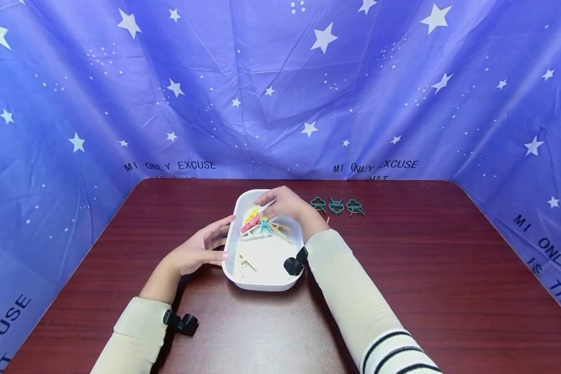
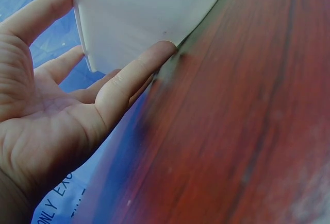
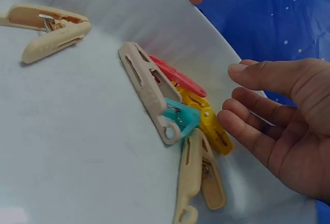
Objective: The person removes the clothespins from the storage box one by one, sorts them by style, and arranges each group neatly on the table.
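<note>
A white plastic bin [image 1: 264, 286] stands mid-table with several clothespins inside. My left hand [image 1: 198, 252] rests against its left wall, fingers extended and thumb on the near part of the side. My right hand [image 1: 287, 205] hovers over the bin's far right part, holding nothing, fingers loosely bent. Close to its fingertips in the right wrist view is a yellow clothespin [image 3: 215, 131]. Bunched with it are a red clothespin [image 3: 178, 76], a teal clothespin [image 3: 181, 117], a pale grey clothespin [image 3: 144, 87] and a beige clothespin [image 3: 191, 170]. Another beige clothespin [image 3: 56, 31] lies apart.
On the reddish-brown table [image 1: 425, 270], three dark green clips [image 1: 336, 206] lie in a row right of the bin. A small pink tip [image 1: 328, 220] shows beside my right wrist. A blue star-printed cloth [image 1: 280, 93] hangs behind the table and along its sides.
</note>
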Tool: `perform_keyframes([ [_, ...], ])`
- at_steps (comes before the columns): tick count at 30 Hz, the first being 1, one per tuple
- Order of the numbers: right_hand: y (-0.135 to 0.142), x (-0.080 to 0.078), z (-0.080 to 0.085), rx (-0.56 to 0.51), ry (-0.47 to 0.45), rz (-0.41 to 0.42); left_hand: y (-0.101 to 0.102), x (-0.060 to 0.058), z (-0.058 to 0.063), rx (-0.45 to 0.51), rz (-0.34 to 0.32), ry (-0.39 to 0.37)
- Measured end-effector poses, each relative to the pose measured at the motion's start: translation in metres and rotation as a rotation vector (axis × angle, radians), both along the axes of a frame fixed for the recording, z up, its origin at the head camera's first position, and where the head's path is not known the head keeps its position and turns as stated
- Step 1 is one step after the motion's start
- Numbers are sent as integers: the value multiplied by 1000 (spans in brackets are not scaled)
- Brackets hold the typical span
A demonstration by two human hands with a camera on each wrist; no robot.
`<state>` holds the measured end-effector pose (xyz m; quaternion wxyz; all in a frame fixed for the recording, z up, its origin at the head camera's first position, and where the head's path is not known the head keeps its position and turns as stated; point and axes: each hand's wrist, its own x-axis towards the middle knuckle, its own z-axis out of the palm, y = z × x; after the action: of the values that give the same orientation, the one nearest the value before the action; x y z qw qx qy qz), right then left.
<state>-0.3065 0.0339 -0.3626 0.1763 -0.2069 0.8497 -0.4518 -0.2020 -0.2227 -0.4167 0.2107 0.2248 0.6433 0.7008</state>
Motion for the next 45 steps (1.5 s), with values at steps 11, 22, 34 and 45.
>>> perform_keyframes([
  [11, -7, -3, -15, 60, 57, 100, 1, 1, 0, -2, -4, -6],
  [22, -14, -3, -19, 170, 136, 115, 0, 1, 1, -7, 2, -6],
  [34, -12, -1, -18, 42, 58, 59, 1, 1, 2, 5, 1, 5],
  [45, -12, -1, -8, -49, -3, 6, 2, 2, 3, 6, 3, -6],
])
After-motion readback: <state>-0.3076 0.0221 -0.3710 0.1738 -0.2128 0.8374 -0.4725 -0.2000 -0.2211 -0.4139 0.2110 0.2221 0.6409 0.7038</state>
